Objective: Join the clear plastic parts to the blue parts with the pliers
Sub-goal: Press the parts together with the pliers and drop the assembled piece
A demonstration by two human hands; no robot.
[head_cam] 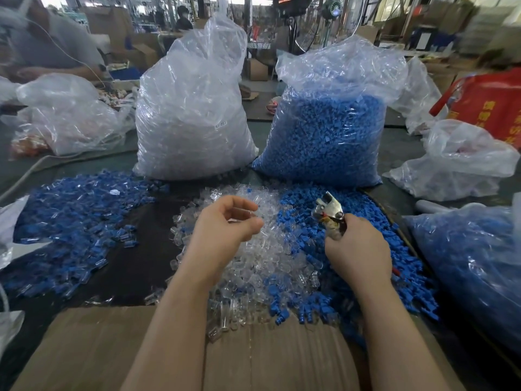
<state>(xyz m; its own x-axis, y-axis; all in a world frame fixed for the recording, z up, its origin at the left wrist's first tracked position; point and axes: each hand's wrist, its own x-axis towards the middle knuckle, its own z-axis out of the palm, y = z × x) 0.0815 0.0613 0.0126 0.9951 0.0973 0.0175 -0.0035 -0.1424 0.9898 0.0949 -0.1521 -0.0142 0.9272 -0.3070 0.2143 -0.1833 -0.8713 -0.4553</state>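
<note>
At centre frame the left hand (225, 224) curls its fingers, seemingly pinching a clear part (248, 214) above the clear pile (253, 258). The right hand (356, 249) grips the pliers (329, 214) over the blue parts (366, 221); a loose pinch could drop the slippery piece.

Obstacles we log: two tall bags (194, 114) upper centre, part heaps mid-frame. Free passage: bare dark table strip (138, 258) left of centre.

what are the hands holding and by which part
Right hand grips the pliers by the handles. Left hand seems to pinch a clear part at the fingertips.
</note>
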